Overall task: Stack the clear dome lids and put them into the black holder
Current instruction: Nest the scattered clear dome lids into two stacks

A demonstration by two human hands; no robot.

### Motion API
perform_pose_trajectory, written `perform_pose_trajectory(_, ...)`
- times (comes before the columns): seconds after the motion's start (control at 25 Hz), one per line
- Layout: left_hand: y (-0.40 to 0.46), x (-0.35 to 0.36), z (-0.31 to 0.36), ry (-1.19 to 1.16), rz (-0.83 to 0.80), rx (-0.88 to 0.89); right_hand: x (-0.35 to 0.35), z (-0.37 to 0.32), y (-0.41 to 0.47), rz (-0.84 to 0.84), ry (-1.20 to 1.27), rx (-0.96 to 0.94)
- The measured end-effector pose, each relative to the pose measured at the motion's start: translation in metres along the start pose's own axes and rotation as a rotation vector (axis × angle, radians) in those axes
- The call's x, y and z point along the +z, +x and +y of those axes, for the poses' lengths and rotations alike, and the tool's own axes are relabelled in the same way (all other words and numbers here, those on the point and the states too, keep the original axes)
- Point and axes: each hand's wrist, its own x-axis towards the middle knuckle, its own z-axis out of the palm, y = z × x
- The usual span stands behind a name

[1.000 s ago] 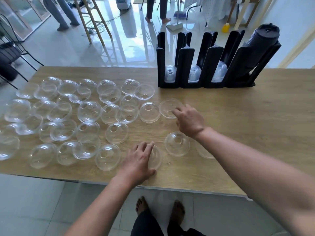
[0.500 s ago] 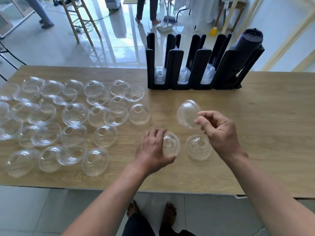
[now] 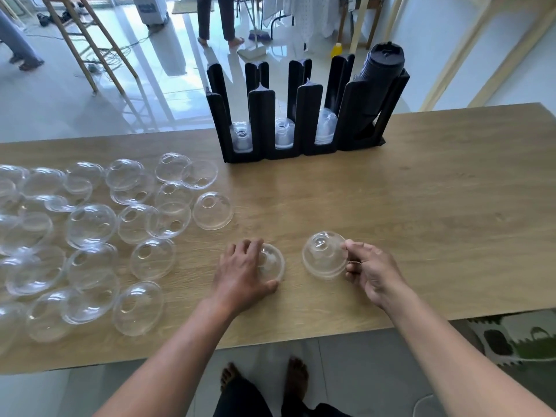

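Best to bring the dome lid point(image 3: 269, 263) under the left hand point(image 3: 240, 276) squarely over the short stack point(image 3: 325, 258) pinched by the right hand point(image 3: 371, 272), rims level, then press down gently. Left grip spread wide over 1 lid on the desk point(image 3: 406, 212); right grip narrow on the stack's rim. Black holder point(image 3: 301, 115) well apart, loose lids point(image 3: 90, 224) left.

Bright daylight, floor point(image 3: 168, 70) glare, wide-angle warp.
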Motion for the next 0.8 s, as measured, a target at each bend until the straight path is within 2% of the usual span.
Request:
perform_pose_trajectory(0.24, -0.003, -0.001, -0.004, -0.003, 0.003, -0.018, -0.002, 0.010, 0.008, 0.212, -0.660, -0.372)
perform_pose_trajectory(0.36, -0.007, -0.002, -0.012, -0.035, 0.027, -0.048, 0.002, 0.011, -0.004, 0.103, -0.871, -0.590)
perform_pose_trajectory(0.44, -0.009, -0.005, -0.019, -0.030, 0.041, -0.059, 0.013, 0.016, -0.013, -0.001, -1.075, -0.627)
perform_pose_trajectory(0.68, -0.015, -0.021, -0.024, -0.067, -0.034, -0.093, 0.045, 0.010, -0.018, -0.033, -1.244, -0.637)
perform_pose_trajectory(0.72, -0.017, -0.026, -0.026, -0.093, -0.021, -0.108, 0.050, 0.005, -0.019, -0.029, -1.254, -0.655)
perform_pose_trajectory(0.8, -0.022, -0.038, -0.034, -0.122, 0.113, -0.127, 0.064, -0.011, -0.019, -0.023, -1.238, -0.754)
